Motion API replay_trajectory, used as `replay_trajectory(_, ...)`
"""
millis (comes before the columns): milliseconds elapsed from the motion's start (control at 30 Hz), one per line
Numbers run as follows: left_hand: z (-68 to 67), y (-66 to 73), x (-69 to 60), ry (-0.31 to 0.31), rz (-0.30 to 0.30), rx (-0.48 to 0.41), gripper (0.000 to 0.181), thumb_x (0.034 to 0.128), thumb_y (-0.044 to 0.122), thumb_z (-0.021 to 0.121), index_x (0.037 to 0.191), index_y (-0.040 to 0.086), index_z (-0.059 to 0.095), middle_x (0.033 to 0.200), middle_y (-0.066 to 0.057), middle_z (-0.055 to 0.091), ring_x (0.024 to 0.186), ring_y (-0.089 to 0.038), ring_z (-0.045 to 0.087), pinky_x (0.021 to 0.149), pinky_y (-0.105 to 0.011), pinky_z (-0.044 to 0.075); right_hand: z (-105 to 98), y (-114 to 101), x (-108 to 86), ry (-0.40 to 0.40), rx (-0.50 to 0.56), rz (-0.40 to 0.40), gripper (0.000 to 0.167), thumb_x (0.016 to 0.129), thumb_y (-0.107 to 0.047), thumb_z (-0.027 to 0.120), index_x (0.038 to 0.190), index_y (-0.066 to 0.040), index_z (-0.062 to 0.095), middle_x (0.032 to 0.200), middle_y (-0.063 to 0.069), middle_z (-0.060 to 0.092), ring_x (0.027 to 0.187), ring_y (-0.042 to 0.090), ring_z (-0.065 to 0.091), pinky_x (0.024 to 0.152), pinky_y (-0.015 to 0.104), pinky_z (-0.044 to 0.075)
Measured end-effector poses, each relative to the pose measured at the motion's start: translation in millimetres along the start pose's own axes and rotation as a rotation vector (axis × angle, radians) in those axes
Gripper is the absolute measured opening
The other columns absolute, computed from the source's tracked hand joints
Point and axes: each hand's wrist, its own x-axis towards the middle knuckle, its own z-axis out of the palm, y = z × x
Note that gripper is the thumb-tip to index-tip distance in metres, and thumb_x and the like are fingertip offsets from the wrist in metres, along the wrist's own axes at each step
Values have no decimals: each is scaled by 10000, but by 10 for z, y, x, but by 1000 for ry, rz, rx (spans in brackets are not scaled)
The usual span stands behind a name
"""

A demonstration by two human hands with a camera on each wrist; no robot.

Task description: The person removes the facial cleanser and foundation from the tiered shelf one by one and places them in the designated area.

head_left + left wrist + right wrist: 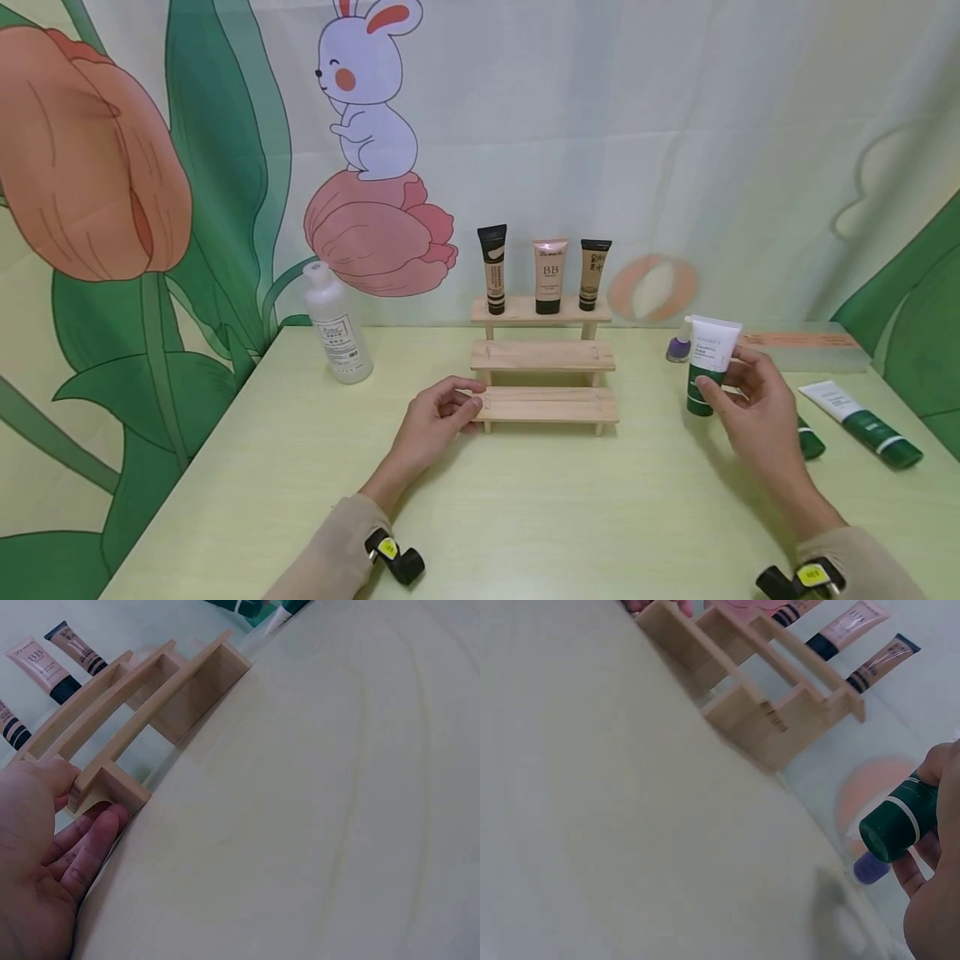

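Upright in my right hand [761, 417] is a white-and-green squeeze tube [708, 362], pinched between thumb and fingers above the table. The right wrist view shows the tube's green cap [891, 829] pointing down. My left hand [435, 421] grips the left end of the lowest step of a three-step wooden display rack [543, 357]. In the left wrist view, fingers [94, 840] reach round that step's end. Along the top step stand a black-and-beige tube [493, 271], a pink BB cream tube [550, 275] and a smaller gold-and-black tube [592, 275].
At the back left stands a white bottle [339, 329]. Behind the held tube are a small purple-based bottle [678, 348] and a clear flat box [810, 348]. Another white-and-green tube [862, 425] lies at right; a further green tube [810, 440] is partly hidden by my right hand.
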Motion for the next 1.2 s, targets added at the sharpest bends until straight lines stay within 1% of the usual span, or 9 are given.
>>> replay_trajectory(200, 0, 1, -3, -2, -5, -8, 210, 1097, 127, 736, 1303, 125, 777, 1046, -122, 789, 886, -249, 798, 797, -312, 689, 23, 127, -90, -12, 1, 8, 536, 1042, -68, 792, 1521, -28, 555, 1173, -113, 659, 1052, 22, 656, 826, 71, 559)
replay_trajectory(300, 1, -3, -2, -2, -5, -11, 214, 1101, 132, 730, 1310, 120, 774, 1057, -132, 787, 899, -259, 796, 808, -317, 690, 34, 160, -102, -14, -12, 6, 522, 1047, -97, 795, 1507, -22, 559, 1190, -96, 643, 1052, 29, 645, 800, 74, 553)
replay_trajectory(433, -3, -13, 1, 0, -6, -9, 216, 1104, 144, 729, 1315, 123, 774, 1062, -134, 785, 909, -268, 795, 814, -318, 690, 42, 178, -112, -36, -54, 16, 519, 1059, -178, 798, 1498, -20, 569, 1255, -6, 646, 1061, 33, 629, 792, 75, 538)
replay_trajectory(567, -3, -12, 4, 0, -10, -12, 220, 1103, 152, 732, 1317, 122, 772, 1064, -132, 784, 918, -271, 794, 819, -317, 689, 45, 196, -132, -66, -95, 43, 561, 1062, -254, 801, 1517, -19, 573, 1340, 102, 647, 1060, 29, 605, 808, 56, 518)
replay_trajectory(667, 0, -10, 5, -5, -13, -15, 217, 1104, 148, 731, 1315, 121, 772, 1068, -133, 785, 920, -274, 799, 818, -316, 690, 52, 210, -143, -85, -122, 73, 603, 1061, -301, 802, 1535, -11, 567, 1355, 146, 649, 1053, 44, 591, 813, 37, 505)
replay_trajectory(867, -4, -20, 9, -2, -14, -11, 214, 1101, 145, 734, 1310, 124, 775, 1060, -128, 787, 912, -271, 800, 811, -313, 690, 81, 215, -129, -106, -175, 121, 656, 1056, -382, 799, 1541, -2, 572, 1291, 172, 656, 1043, 129, 582, 791, 31, 500)
replay_trajectory(1067, 7, -11, 8, 4, -9, -12, 209, 1100, 140, 734, 1304, 114, 776, 1052, -118, 787, 904, -261, 796, 802, -308, 688, 73, 235, -114, -119, -212, 114, 596, 1037, -356, 828, 1453, 25, 634, 1185, 154, 668, 930, 72, 585, 716, 81, 519)
replay_trajectory(1200, 10, -16, 7, 3, -8, -8, 208, 1100, 137, 734, 1302, 120, 778, 1050, -118, 787, 899, -258, 794, 802, -309, 688, 75, 255, -119, -129, -243, 100, 569, 1026, -382, 839, 1419, -8, 666, 1153, 139, 684, 879, 52, 602, 701, 93, 518)
